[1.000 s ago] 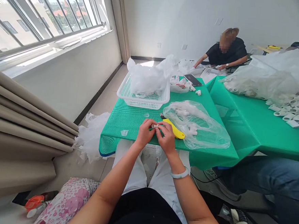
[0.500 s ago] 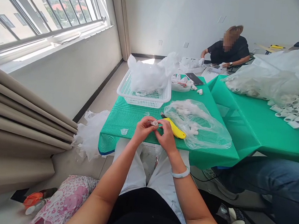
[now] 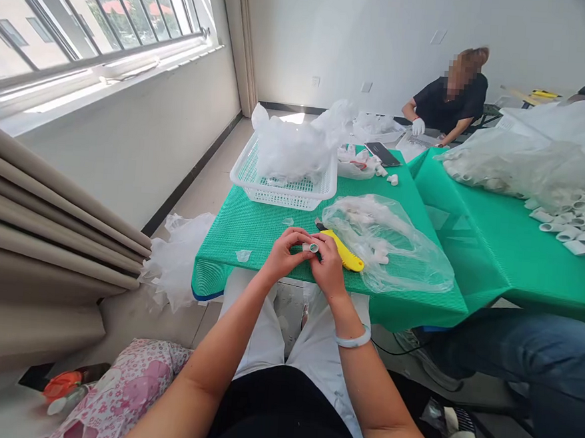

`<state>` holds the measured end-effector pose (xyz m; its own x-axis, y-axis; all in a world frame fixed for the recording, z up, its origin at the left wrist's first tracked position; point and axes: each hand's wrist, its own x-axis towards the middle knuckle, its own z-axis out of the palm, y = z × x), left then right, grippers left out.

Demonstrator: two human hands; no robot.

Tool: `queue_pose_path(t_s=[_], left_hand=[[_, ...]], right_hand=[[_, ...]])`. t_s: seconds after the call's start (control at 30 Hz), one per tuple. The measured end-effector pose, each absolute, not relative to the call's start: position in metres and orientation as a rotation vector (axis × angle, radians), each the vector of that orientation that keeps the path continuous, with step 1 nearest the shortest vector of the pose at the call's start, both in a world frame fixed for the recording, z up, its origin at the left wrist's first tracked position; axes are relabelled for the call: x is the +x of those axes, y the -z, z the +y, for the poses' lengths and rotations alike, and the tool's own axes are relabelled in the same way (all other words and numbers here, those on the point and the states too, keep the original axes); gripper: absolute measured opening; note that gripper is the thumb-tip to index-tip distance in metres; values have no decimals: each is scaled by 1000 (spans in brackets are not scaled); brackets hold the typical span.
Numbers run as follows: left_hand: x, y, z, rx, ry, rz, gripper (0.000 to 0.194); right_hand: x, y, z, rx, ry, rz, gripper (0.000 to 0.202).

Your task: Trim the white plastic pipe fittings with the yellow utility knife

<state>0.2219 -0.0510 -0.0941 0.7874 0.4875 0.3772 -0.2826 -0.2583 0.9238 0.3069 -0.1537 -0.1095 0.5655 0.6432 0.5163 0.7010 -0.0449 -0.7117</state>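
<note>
A small white pipe fitting (image 3: 313,248) is pinched between my two hands above the front edge of the green-covered table (image 3: 231,241). Its round opening faces me. My left hand (image 3: 286,253) grips it from the left, and my right hand (image 3: 327,265) closes on its right side. Just beyond my right hand lies a yellow utility knife (image 3: 347,253). To the right of the knife, a clear plastic bag (image 3: 410,254) holds white fittings. A small scrap of clear plastic (image 3: 243,255) rests left of my hands.
Behind my hands stands a white basket (image 3: 284,198) filled with thin plastic. White tubes (image 3: 580,219) are heaped on the right table. Across from me sits a person (image 3: 451,100) with a white glove. Someone's leg in jeans (image 3: 528,349) is at the right.
The fitting has turned and shifted slightly right between my fingers. My left hand has moved a little right. The other person's gloved hand has moved right and down.
</note>
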Motion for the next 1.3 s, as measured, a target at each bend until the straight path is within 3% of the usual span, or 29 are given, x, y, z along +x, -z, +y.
queue_pose_path(t_s=[0.33,0.53,0.73,0.9,1.0,1.1,1.3], left_hand=[[222,86,-49,1303,-678,362,26],[220,81,-47,1025,-657,426,44],[214,79,-44,964,-600,390,40],[208,78,-41,815,-570,349,37],[204,77,-40,761,-536,319,38],[201,78,-40,808,-508,303,41],[206,81,-38,936,-516,322,42]], right_hand=[[304,108,-154,-1794,124,-1150,28],[319,102,-152,-2021,310,-997,26],[344,86,-151,-2436,42,-1067,23],[334,71,-169,-2108,-109,-1191,37],[312,66,-179,-1904,-390,-1098,40],[291,68,-179,-1780,-558,-977,33],[279,67,-169,-1815,-539,-1001,20]])
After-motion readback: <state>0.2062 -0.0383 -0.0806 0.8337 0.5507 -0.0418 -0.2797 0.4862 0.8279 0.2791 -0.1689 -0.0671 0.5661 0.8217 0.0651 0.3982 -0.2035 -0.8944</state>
